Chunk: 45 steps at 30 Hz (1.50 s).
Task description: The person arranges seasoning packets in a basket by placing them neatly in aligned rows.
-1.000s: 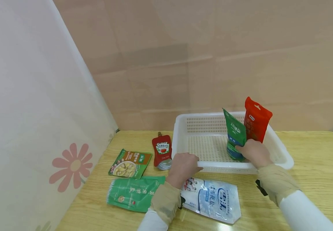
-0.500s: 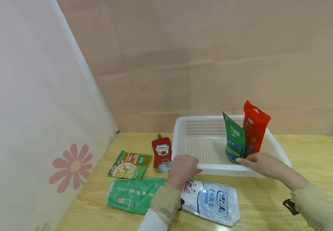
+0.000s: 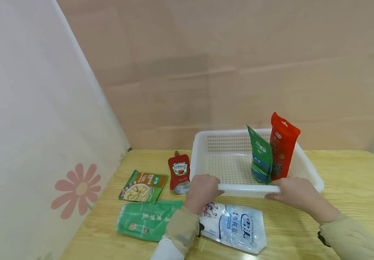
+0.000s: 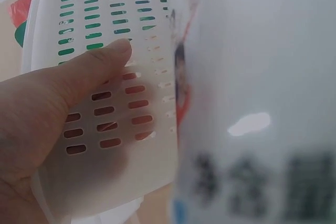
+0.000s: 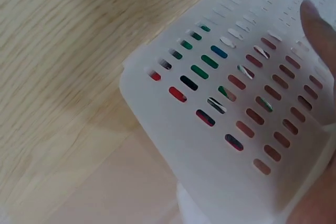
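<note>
A white plastic basket point(image 3: 248, 187) with slotted walls stands on the table. My left hand point(image 3: 203, 189) grips its front rim near the left corner. Farther right, my right hand point(image 3: 298, 193) holds the same rim, fingers over the edge. Both thumbs lie along the outer front wall, as the left thumb point(image 4: 100, 66) and the right thumb point(image 5: 317, 32) show in the wrist views. Inside, at the right, a green pouch point(image 3: 260, 157) stands upright beside a taller red snack pouch point(image 3: 283, 144). My fingers inside the basket are mostly hidden.
Left of the basket lie a ketchup pouch point(image 3: 179, 169) and a soup packet point(image 3: 144, 186). Nearer are a green bag point(image 3: 149, 220) and a white-and-blue bag point(image 3: 235, 227), partly under my left forearm. A papered wall point(image 3: 174, 72) rises behind the table.
My right hand has let go of the green pouch, leaving it standing beside the red one, and has moved to the basket's front rim. My left hand has stayed on the rim.
</note>
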### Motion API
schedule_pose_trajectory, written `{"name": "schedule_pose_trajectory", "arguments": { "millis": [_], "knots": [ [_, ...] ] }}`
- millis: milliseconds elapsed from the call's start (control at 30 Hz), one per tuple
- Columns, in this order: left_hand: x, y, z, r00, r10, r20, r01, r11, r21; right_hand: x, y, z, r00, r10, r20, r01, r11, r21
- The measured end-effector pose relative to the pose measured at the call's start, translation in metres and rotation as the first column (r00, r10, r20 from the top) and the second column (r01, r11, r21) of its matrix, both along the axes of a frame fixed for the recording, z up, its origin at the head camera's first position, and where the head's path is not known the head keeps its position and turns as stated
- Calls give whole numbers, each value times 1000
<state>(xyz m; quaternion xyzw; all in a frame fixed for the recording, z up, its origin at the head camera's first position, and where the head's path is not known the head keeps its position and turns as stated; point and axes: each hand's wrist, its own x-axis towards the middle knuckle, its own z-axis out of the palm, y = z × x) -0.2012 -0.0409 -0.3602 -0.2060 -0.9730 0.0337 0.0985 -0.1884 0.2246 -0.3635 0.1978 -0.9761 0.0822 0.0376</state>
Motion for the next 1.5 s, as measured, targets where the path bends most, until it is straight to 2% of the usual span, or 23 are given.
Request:
{"name": "schedule_pose_trajectory", "arguments": {
  "millis": [333,533,767,900,1067,1200,1333,1500],
  "knots": [
    [5,-1,1,999,-13,-33,12,999,-30,1,1,2,990,31,-140,-25,999,44],
    [7,-1,0,997,-42,-65,40,999,-30,0,1,3,993,20,-118,-16,999,42],
    [15,-8,0,998,-53,40,50,996,70,-1,-2,0,994,24,-102,-23,1000,15],
    [26,-15,5,995,-89,48,85,993,76,-1,-2,0,996,17,-86,-17,1000,7],
    [51,-29,17,991,-130,9,130,991,36,0,0,1,997,2,-83,-1,1000,12],
    [75,-45,23,995,-99,-13,100,994,48,0,0,2,997,2,-79,-1,1000,12],
    [94,-63,23,997,-59,-41,62,996,66,0,-1,4,998,4,-67,-4,1000,9],
    [104,-85,13,997,24,77,-33,993,110,-1,-1,2,998,3,-64,-2,1000,6]
  ]
}}
